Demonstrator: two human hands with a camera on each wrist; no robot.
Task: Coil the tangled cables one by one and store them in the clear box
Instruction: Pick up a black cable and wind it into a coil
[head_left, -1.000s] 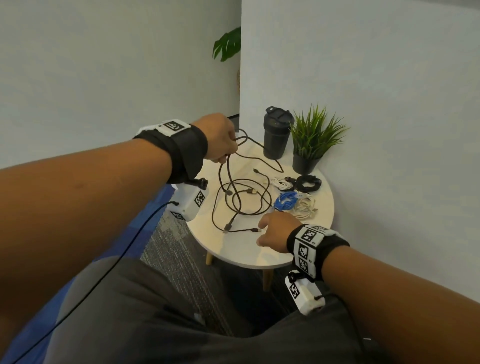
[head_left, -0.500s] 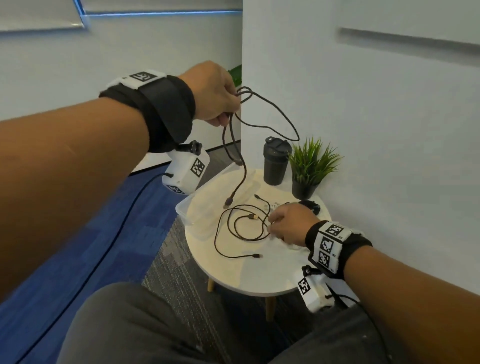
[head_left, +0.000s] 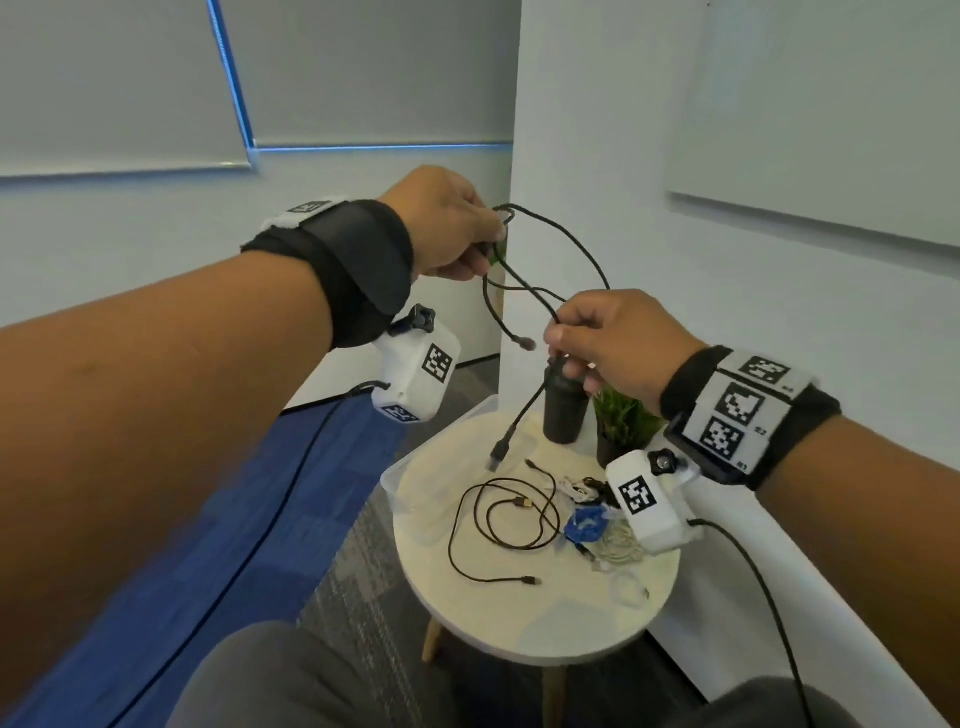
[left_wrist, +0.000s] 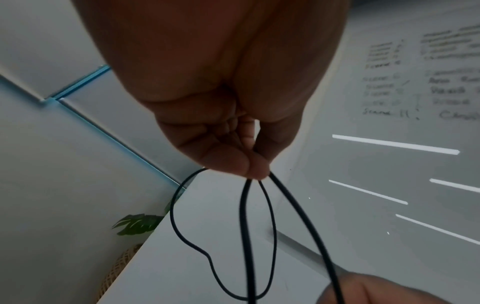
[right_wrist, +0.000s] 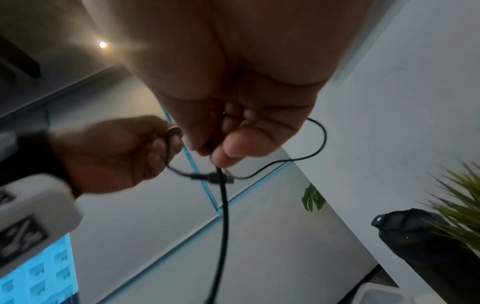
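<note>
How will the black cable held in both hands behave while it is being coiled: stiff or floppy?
Likely floppy: the black cable droops in loose loops between the left hand and right hand. Probably light, since fingertip pinches carry it. Its free plug end hangs and may swing.

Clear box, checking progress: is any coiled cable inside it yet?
No, the clear box looks empty; cables lie loose on the table.

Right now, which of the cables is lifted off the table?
The thick black cable: the left hand and right hand hold it in the air. The thin black cable, blue cable and white cables lie on the table.
</note>
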